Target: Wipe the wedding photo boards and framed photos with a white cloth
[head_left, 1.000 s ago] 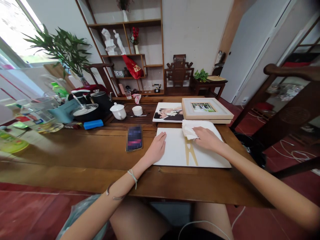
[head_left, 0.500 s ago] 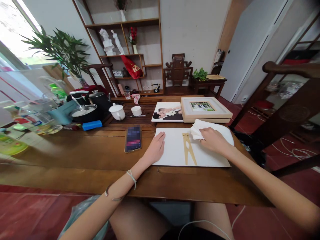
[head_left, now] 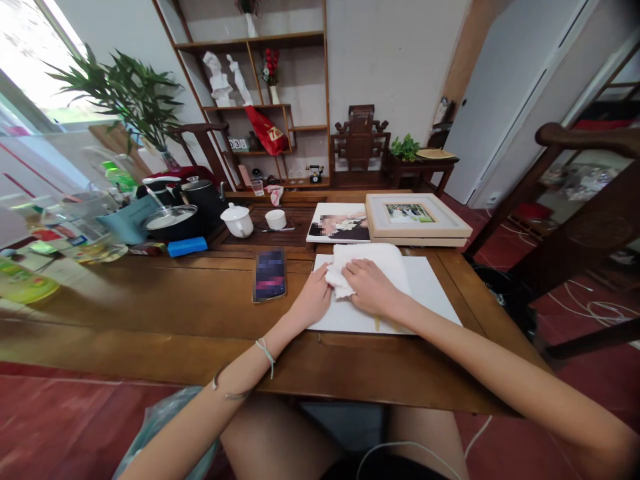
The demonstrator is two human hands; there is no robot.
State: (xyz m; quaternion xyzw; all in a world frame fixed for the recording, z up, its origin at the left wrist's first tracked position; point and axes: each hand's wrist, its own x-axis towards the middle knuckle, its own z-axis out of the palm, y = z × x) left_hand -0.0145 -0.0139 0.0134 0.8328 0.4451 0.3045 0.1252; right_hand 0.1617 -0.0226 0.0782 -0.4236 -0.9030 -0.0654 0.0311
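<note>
Right fingers [head_left: 353, 268] clamp the cloth [head_left: 373, 253] beneath them, seemingly wiping the board [head_left: 433, 290]; further strokes need left fingers [head_left: 319, 277], laid loosely open, bracing it.

Open tabletop [head_left: 135, 287] leftward — phone [head_left: 270, 275] between

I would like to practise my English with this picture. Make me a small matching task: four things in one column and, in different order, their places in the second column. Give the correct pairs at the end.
Column one
1. white cloth
2. phone
3. framed picture
4. left hand

Column two
A. at the left edge of the white panel
B. beside the unframed picture
C. under the right hand
D. left of the panel, apart from it

Pairs: 1-C, 2-D, 3-B, 4-A
</note>
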